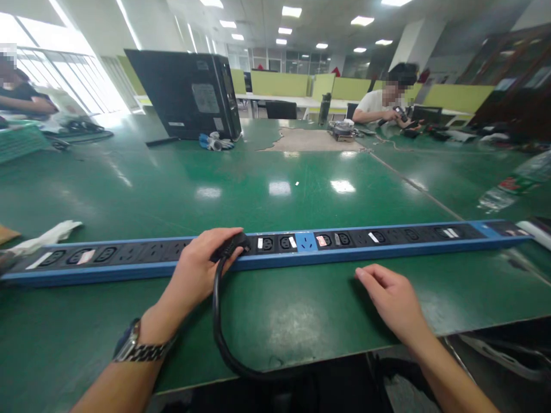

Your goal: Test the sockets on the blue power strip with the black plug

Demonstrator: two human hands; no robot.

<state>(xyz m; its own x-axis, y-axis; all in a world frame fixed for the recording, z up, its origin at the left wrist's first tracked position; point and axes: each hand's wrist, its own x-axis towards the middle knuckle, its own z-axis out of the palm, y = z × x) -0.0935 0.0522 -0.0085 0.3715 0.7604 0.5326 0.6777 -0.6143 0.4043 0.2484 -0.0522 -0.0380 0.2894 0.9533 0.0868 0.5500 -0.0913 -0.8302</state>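
Note:
A long blue and black power strip (387, 246) lies across the green table (275, 189) in front of me. My left hand (202, 267), with a metal watch on its wrist, is closed round a black plug (232, 245) that sits on the strip's sockets. From the plug a thick black cable (219, 332) curves down over the table's near edge. My right hand (390, 298) rests on the table just in front of the strip, fingers loosely curled, holding nothing.
A black computer case (189, 94) stands at the back of the table. A white cloth (47, 236) lies at the left, a plastic bottle (516, 180) at the right. One person sits far left (21, 97), another works at the back right (383, 103).

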